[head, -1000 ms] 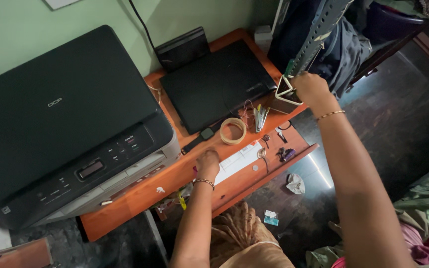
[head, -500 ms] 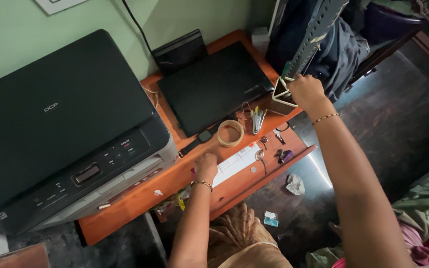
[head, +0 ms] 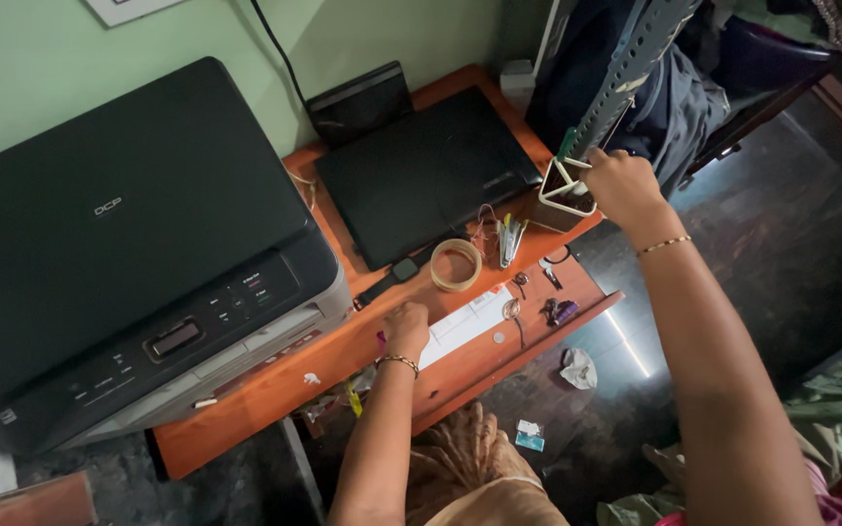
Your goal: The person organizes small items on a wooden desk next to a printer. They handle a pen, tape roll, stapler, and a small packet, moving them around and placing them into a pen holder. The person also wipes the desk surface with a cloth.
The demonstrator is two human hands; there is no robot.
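While the left hand (head: 406, 321) rests curled on the worktop (head: 275, 385), the right hand (head: 621, 185) grips the upright pen holder (head: 565, 190), mouth upward.

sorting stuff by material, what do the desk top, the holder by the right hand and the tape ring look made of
Desk top: orange-brown wood or laminate, smooth with a slight sheen. Holder at the right hand: seemingly white rigid plastic, thin rim. Tape ring: tan, possibly paper tape.

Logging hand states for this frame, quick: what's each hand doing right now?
Left hand: knuckles curled, resting on the white paper; holding anything, cannot tell.
Right hand: closed at the rim of the triangular pen holder.
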